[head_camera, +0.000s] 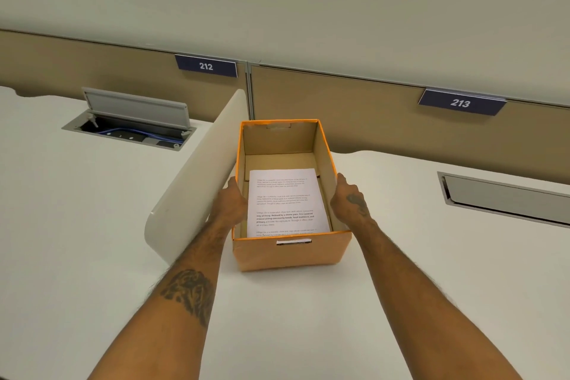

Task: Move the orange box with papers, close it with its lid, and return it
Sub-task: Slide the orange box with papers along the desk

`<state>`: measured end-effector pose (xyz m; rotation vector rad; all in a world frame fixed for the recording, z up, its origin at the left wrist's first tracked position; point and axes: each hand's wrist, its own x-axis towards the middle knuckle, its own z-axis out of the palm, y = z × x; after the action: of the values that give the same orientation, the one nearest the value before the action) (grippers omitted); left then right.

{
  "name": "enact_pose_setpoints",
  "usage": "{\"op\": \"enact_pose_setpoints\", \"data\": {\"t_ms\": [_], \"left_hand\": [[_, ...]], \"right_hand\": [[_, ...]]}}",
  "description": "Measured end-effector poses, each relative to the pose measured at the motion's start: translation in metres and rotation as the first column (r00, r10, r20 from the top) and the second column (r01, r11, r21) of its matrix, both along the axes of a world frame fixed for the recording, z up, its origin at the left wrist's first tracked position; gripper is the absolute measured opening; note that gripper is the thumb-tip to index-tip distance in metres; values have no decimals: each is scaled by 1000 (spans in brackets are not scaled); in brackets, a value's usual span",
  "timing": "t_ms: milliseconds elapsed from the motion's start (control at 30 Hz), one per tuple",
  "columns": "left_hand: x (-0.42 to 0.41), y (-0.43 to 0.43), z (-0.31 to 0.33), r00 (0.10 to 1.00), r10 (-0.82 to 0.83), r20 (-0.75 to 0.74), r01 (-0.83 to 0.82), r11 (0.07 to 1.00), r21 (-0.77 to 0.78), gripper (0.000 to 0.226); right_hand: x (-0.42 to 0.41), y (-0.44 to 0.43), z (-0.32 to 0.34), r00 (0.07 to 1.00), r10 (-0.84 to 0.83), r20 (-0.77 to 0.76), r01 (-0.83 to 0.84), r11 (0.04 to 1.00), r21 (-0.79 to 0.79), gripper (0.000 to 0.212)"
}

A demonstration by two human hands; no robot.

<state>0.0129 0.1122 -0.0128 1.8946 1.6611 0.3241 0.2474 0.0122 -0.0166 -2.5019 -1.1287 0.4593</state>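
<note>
An orange cardboard box (290,253) stands open on the white desk, right beside the divider panel. Printed white papers (285,203) lie flat on its bottom. My left hand (234,203) presses against the box's left wall and my right hand (350,200) presses against its right wall, so both hands grip the box by its sides. No lid is in view.
A cream divider panel (197,176) stands just left of the box. An open cable hatch (132,120) with blue wires is on the left desk, a closed hatch (505,197) on the right. Partition walls carry signs 212 (206,66) and 213 (460,103).
</note>
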Motion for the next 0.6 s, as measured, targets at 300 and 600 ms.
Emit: {"op": "enact_pose_setpoints", "data": {"t_ms": [300, 600], "left_hand": [[39, -55, 27, 993, -114, -8, 115, 992, 44, 61], [115, -163, 35, 979, -202, 8, 201, 977, 64, 54]], "right_hand": [[30, -80, 13, 996, -75, 54, 72, 996, 56, 52], [100, -203, 22, 989, -129, 69, 125, 990, 63, 56]]}}
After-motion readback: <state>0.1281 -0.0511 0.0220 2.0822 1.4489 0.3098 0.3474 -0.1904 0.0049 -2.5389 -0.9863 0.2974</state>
